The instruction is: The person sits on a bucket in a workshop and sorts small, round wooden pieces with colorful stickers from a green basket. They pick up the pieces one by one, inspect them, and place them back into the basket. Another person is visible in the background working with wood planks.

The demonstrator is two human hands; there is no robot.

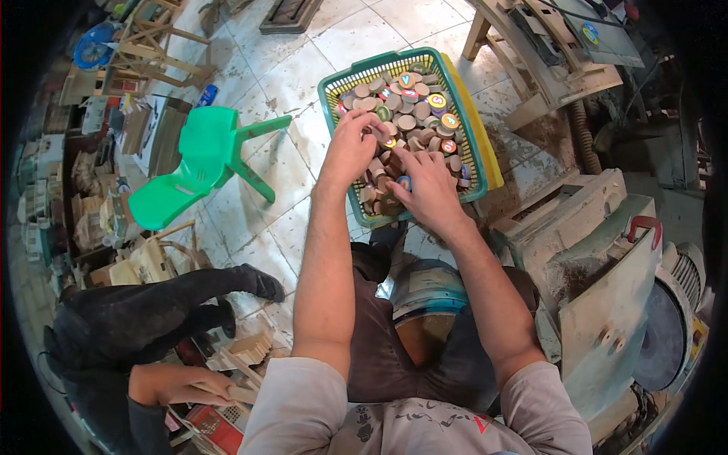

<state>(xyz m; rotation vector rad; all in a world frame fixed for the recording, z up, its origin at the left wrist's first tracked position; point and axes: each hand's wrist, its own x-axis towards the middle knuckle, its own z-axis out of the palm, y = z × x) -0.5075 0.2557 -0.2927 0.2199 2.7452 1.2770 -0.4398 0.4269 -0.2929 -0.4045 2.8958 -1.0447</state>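
Observation:
A green plastic basket [327,106] in front of me holds many small round wooden discs [406,122]. Most are bare wood; some have coloured faces with a letter, among them a yellow disc [437,100] and a red disc [449,146]. My left hand [355,145] hovers over the basket's left side, fingers stretched and slightly bent, close to a small yellow-and-red disc [390,142]. My right hand [431,184] reaches over the near middle of the pile, fingers apart, with a blue-faced disc [405,183] between thumb and forefinger; no grip on it shows.
A yellow crate edge [476,121] shows right of the basket. To the left a green plastic chair [205,155] lies tipped over. A disc sander [658,334] and metal plate stand close on my right. Another person [136,318] works at lower left.

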